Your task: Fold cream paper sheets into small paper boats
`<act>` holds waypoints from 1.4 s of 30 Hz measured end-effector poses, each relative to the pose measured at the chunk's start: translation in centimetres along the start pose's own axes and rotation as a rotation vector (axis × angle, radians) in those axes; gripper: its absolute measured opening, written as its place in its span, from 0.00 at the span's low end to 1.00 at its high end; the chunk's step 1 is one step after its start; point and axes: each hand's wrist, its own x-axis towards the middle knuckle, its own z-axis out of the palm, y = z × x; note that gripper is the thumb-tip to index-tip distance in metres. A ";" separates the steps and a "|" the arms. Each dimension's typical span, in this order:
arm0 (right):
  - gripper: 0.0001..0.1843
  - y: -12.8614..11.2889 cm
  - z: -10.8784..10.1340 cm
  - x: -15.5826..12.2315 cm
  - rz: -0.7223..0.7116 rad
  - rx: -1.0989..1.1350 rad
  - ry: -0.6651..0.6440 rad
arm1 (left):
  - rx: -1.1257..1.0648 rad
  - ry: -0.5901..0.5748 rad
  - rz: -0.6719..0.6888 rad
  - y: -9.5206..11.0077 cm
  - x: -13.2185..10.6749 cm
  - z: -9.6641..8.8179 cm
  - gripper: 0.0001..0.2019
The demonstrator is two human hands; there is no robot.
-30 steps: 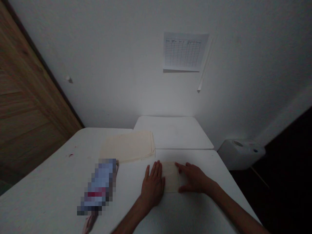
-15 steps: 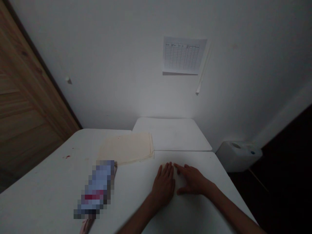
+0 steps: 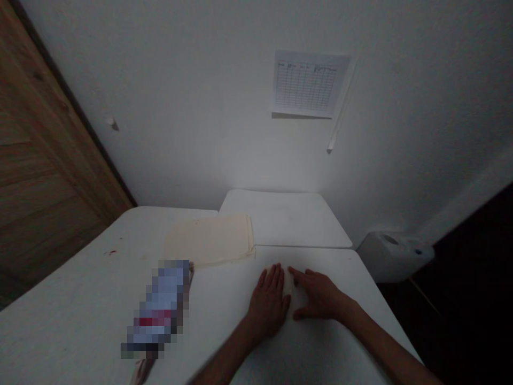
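My left hand (image 3: 268, 302) lies flat on the white table (image 3: 224, 315), its fingers stretched out and close together. Beside its fingers shows a narrow strip of a pale cream piece (image 3: 287, 280), mostly hidden under the hand; whether it is cloth or paper I cannot tell. Just to the right is my right hand (image 3: 320, 295), with the index finger stretched toward that strip and the thumb spread apart below. Nothing shows between its fingers. Farther off to the left lies a stack of thin cream sheets (image 3: 210, 238).
A blurred-out bluish packet (image 3: 160, 305) lies left of my hands. Behind stands a white raised panel (image 3: 284, 216) against the wall, where a printed table sheet (image 3: 306, 83) hangs. A white box with holes (image 3: 395, 256) is at right, a wooden door (image 3: 48, 155) at left.
The view has shifted slightly. More of the pale strip shows between my hands, and my left thumb stands out a little farther to the right. My right hand has barely moved.
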 end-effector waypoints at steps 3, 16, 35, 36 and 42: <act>0.65 0.1 0.1 0.0 0.008 0.009 0.006 | 0.031 0.011 -0.048 -0.7 -0.6 -0.1 0.30; 0.63 0.3 0.2 -0.1 0.016 0.011 0.015 | 0.090 -0.026 -0.116 -2.2 -2.8 -2.0 0.28; 0.53 1.1 2.2 -0.7 0.055 0.299 0.207 | -0.216 -0.010 0.050 -2.1 -5.3 -4.9 0.18; 0.46 0.9 2.6 -1.0 0.073 0.339 0.242 | -0.217 -0.001 0.041 -2.0 -5.2 -4.9 0.17; 0.16 -2.1 5.4 -3.0 -0.028 0.232 0.413 | -0.167 0.084 0.035 -1.9 -5.1 -4.3 0.07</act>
